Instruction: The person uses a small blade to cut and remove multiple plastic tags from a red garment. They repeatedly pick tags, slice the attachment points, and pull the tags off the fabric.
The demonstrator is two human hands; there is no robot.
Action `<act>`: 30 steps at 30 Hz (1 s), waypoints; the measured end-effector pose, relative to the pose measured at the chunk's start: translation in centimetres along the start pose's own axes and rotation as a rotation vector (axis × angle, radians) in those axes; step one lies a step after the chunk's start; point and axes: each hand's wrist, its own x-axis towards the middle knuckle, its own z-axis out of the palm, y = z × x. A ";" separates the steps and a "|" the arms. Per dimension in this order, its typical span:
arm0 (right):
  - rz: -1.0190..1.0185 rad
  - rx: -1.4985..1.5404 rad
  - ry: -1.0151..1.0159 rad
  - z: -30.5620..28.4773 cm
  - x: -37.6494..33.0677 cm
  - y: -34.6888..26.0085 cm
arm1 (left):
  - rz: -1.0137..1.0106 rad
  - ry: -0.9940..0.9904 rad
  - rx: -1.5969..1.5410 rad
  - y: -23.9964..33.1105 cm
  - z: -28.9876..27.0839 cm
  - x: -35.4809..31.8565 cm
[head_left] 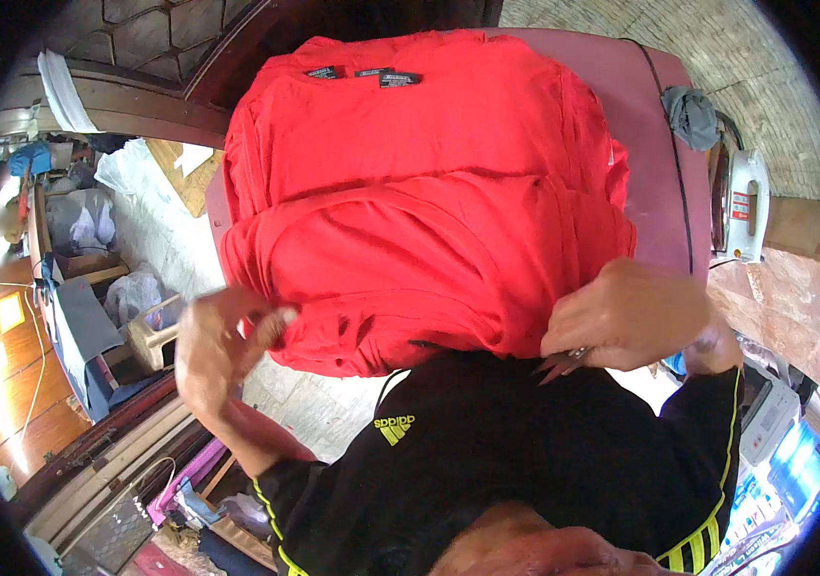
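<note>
A stack of red T-shirts (pixel 410 125) with black neck labels (pixel 398 80) lies in front of me. The near part is bunched, with a neckline curving across it. At the stack's near left corner is my left hand (pixel 218 350), slightly blurred, thumb and fingers apart and nothing visible in it. By the near right corner my right hand (pixel 626 317) is closed, its knuckles up. From under its fingers juts a small pointed metal tool (pixel 562 362), its points toward the near edge of the shirts; its exact kind I cannot make out.
The shirts rest on a pink padded surface (pixel 655 192), crossed by a dark cord. To its right stands a white iron (pixel 744 206), near a grey cloth bundle (pixel 690 117). At left are plastic bags (pixel 79 221), a wooden box (pixel 153 334) and wooden rails (pixel 108 466).
</note>
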 end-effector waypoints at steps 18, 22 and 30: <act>0.208 -0.003 0.792 -4.3 4.0 11.8 | 0.842 0.273 0.063 8.4 2.1 24.5; 0.218 0.035 0.812 -4.4 3.7 12.0 | 0.687 0.082 -0.133 8.2 1.7 24.9; 0.239 0.075 0.955 -5.7 3.4 12.9 | 0.855 0.369 -0.049 7.7 1.8 24.1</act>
